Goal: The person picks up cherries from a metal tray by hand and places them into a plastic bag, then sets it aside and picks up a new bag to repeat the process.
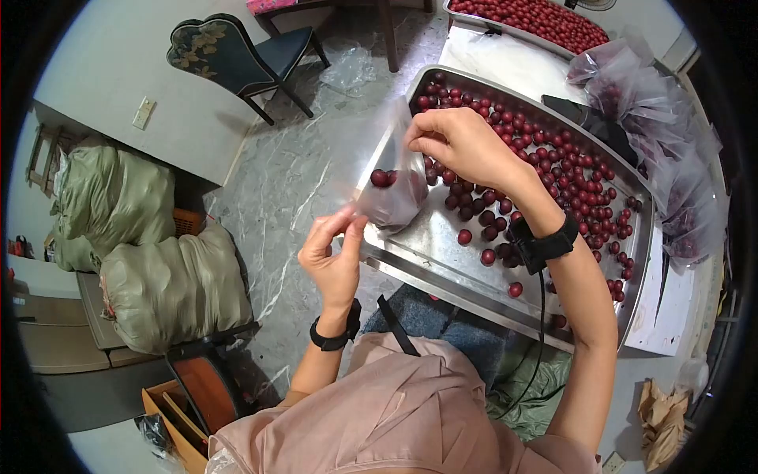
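Note:
A clear plastic bag (399,201) hangs over the left end of a metal tray (434,241), with a few dark red round fruits (383,178) inside. My left hand (332,249) pinches the bag's lower left edge between thumb and fingers. Higher up, my right hand (462,146) is closed in a pinch at the bag's upper right edge, above the tray. Many loose plum-like fruits (553,170) lie in the tray, thickest along its far and right sides.
Several filled plastic bags (671,158) sit beyond the tray's right side. A second tray of smaller-looking red fruits (529,20) stands at the back. A dark chair (229,59) and large green sacks (174,284) are on the left. A black cable (542,340) hangs from my right wrist.

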{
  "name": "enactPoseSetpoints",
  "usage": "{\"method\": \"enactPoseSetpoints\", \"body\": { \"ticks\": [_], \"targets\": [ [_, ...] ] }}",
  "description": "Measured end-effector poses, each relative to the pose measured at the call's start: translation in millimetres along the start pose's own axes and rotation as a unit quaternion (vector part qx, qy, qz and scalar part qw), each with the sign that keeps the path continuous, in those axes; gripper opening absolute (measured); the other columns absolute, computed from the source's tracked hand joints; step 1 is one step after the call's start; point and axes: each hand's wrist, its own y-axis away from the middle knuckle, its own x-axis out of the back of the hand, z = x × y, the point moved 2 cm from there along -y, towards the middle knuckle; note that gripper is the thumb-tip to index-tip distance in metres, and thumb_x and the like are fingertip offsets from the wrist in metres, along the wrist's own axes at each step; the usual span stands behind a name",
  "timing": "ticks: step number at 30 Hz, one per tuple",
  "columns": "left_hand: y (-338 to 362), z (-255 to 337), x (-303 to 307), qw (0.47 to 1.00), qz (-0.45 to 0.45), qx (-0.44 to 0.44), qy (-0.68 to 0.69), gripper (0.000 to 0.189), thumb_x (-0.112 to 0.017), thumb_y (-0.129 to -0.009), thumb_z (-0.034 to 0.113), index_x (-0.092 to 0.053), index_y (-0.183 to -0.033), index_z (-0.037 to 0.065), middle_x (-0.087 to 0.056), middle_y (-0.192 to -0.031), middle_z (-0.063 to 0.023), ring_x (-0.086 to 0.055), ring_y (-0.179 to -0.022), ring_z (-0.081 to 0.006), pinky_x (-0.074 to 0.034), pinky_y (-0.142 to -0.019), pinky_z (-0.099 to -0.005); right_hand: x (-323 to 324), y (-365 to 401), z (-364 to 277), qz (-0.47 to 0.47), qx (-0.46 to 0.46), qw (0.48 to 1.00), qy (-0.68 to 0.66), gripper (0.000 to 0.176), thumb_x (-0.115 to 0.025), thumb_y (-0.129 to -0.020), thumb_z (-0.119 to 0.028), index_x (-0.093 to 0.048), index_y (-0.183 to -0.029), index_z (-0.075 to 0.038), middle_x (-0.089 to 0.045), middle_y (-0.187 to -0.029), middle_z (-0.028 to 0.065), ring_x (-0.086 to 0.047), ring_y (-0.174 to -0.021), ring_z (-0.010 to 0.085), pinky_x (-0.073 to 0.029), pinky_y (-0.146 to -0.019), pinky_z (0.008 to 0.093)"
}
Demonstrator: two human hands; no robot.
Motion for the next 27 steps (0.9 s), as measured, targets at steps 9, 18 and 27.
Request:
{"method": "enactPoseSetpoints", "body": {
  "ticks": [9, 18, 27],
  "targets": [
    [7, 9, -5, 1.0, 0.002, 0.021, -0.004, 0.024, -0.078, -0.079, -0.002, -0.074, -0.103, 0.002, -0.065, -0.082, -0.0043, -0.059, -0.074, -0.0127, -0.046, -0.07, -0.0262, 15, 21, -14, 0.006, 0.026, 1.0, 0.008, 0.009, -0.066, -0.085, -0.007, -0.068, -0.091, 0.0, -0.067, -0.082, 0.0149, -0.067, -0.076, 0.0305, -0.051, -0.068, 0.0372],
    [28, 11, -11, 0.998, 0.015, 0.046, 0.028, 0.024, -0.072, -0.074, -0.009, -0.078, -0.092, 0.005, -0.065, -0.077, -0.0051, -0.06, -0.068, -0.0142, -0.045, -0.061, -0.0255, 16, 45, -13, 0.024, 0.008, 0.999, -0.028, 0.01, -0.064, -0.088, -0.004, -0.069, -0.097, -0.004, -0.065, -0.09, 0.0129, -0.066, -0.082, 0.032, -0.052, -0.073, 0.0377],
    [28, 7, -17, 0.998, 0.011, 0.008, 0.069, 0.026, -0.071, -0.072, -0.013, -0.076, -0.09, 0.004, -0.064, -0.077, -0.0062, -0.058, -0.067, -0.0153, -0.045, -0.061, -0.0257, 38, 55, -3, 0.002, -0.082, 0.997, 0.007, 0.016, -0.061, -0.09, -0.002, -0.065, -0.106, -0.002, -0.065, -0.094, 0.0144, -0.066, -0.088, 0.0312, -0.052, -0.077, 0.0372]
  ]
}}
